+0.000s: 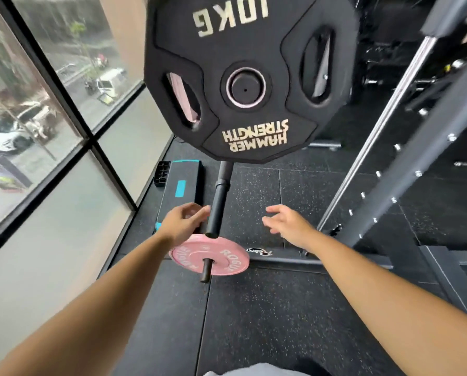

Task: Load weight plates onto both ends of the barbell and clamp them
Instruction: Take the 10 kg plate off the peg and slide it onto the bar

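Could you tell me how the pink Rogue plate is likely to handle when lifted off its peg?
The pink plate is probably stiff and fairly light: it looks much smaller than the black 10KG plate. It shows no handle slots, so a two-handed grip on the rim seems wise. Being round, it may roll if set on edge.
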